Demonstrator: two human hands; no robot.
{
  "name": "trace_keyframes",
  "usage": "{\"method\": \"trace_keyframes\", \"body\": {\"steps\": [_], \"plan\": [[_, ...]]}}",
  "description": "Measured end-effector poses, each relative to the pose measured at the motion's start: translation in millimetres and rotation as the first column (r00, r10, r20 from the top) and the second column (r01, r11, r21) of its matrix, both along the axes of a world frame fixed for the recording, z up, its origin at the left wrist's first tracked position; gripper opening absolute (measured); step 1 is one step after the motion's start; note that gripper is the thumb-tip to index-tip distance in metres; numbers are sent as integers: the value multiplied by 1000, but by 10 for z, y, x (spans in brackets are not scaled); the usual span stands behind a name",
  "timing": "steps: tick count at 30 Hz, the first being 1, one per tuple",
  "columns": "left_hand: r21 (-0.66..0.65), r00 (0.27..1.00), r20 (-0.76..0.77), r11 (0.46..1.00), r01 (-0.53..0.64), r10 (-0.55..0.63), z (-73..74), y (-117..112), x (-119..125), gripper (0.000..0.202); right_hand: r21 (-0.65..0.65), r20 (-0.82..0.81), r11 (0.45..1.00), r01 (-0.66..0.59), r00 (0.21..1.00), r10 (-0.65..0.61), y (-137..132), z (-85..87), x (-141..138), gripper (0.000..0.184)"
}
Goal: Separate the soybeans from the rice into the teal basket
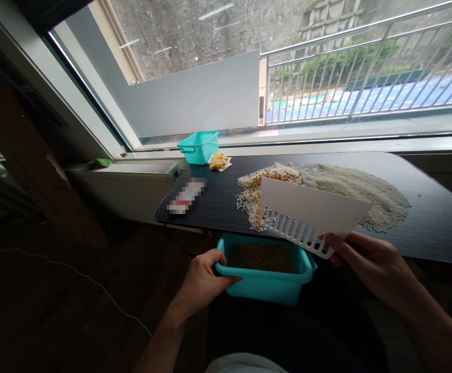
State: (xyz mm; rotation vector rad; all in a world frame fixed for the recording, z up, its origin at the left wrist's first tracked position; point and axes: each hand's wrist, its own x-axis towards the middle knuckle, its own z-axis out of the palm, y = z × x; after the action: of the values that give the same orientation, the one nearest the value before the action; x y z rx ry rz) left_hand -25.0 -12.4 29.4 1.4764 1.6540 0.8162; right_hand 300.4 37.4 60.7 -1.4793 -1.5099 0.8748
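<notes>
My left hand grips the left rim of a turquoise plastic basin just below the table's front edge. Yellowish beans cover the basin's bottom. Between the thumb and fingers of my right hand is a white slotted scraper, its row of slots facing down and toward the left. The scraper hangs over the table edge, above the basin's right rear side. Behind it, a heap of white rice spreads across the table, with orange-yellow beans mixed in at its left end.
On the dark table a second turquoise basin stands at the back left, beside a crumpled yellow cloth-like thing. A blurred flat object lies at the left end. A radiator and a window border the table.
</notes>
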Motion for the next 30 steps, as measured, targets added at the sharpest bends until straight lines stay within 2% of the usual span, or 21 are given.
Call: {"method": "trace_keyframes", "body": {"steps": [3, 10, 15, 20, 24, 30], "plan": [[-14, 1000, 4, 1000, -3, 4, 23, -2, 12, 31, -6, 27, 1000, -20, 999, 21, -9, -9, -18, 50], [-30, 1000, 13, 1000, -3, 3, 15, -1, 12, 31, -13, 11, 998, -65, 998, 65, -14, 3, -273, 61], [13, 1000, -13, 1000, -5, 5, -7, 1, 6, 31, -9, 9, 1000, 20, 1000, -20, -17, -49, -113, 57], [15, 1000, -5, 1000, 4, -4, -16, 1, 2, 31, 23, 75, 992, 125, 989, -127, -55, 6, 89, 54], [-3, 1000, 2, 1000, 14, -14, -21, 0, -4, 31, 48, 100, 988, 150, 983, -154, -31, 60, 51, 50], [3, 1000, -17, 1000, 10, -10, -10, 6, 3, 29, 98, 88, 990, 105, 990, -113, 91, 56, -82, 49]]}}
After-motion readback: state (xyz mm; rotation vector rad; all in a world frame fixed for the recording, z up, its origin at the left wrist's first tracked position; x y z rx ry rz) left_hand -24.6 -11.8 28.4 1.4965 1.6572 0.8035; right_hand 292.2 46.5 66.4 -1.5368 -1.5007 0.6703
